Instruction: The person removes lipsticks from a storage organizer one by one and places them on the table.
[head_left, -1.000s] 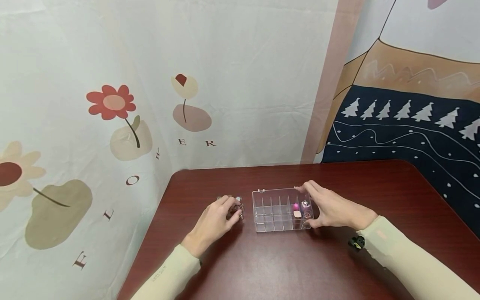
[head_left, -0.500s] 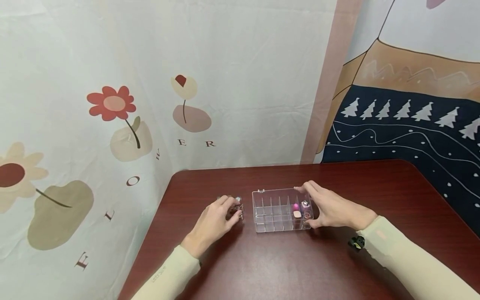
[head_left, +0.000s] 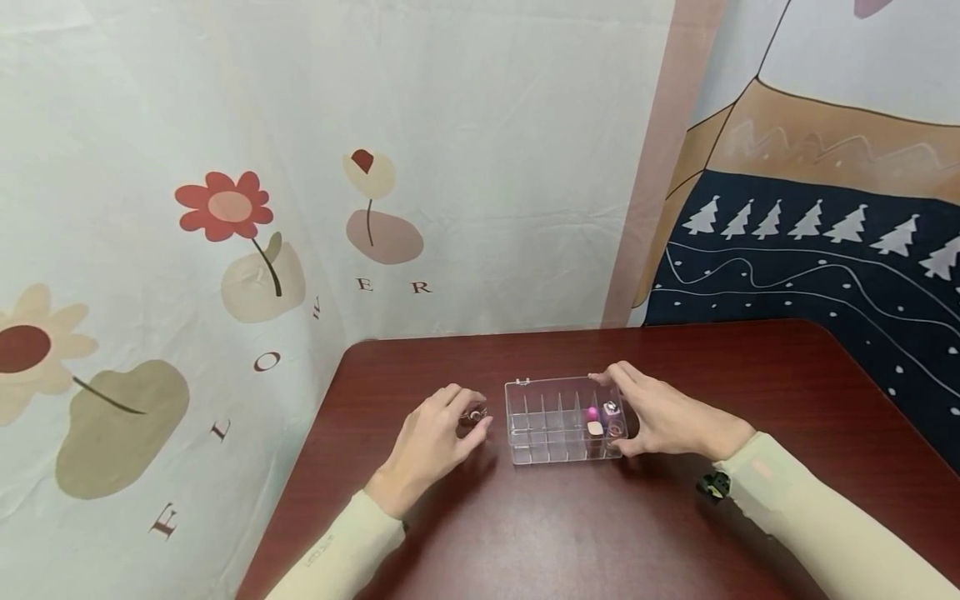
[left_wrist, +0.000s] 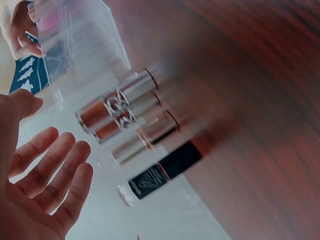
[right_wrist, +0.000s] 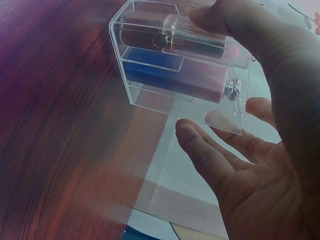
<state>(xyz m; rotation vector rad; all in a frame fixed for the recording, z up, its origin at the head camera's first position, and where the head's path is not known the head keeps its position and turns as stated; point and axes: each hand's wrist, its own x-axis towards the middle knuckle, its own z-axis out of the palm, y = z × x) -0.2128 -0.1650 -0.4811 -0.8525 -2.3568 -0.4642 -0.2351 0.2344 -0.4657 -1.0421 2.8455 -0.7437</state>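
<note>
In the head view my left hand (head_left: 429,437) is at the left of a clear compartment box (head_left: 534,450), thumb and fingers spread around small lipstick tubes (head_left: 476,414). The left wrist view shows several tubes standing in a row: two clear-and-brown lip glosses (left_wrist: 119,109) with silver ornaments, a gold lipstick (left_wrist: 145,139) and a black lipstick (left_wrist: 167,167). The left fingers (left_wrist: 50,165) are apart from them. My right hand (head_left: 667,414) grips the box's right end, thumb in front, fingers behind. Inside that end stand a blue-and-pink tube (right_wrist: 175,77) and a brownish tube (right_wrist: 142,32).
The box stands on a dark red wooden table (head_left: 570,533). Its left compartments hold nothing visible, while a bright pink tube (head_left: 592,413) and a pale-capped tube (head_left: 595,428) fill slots near the right end. A printed cloth (head_left: 480,167) hangs behind the table.
My left hand has shifted slightly right and its thumb and fingers have opened a little around the tubes. The right hand and the box have stayed in place.
</note>
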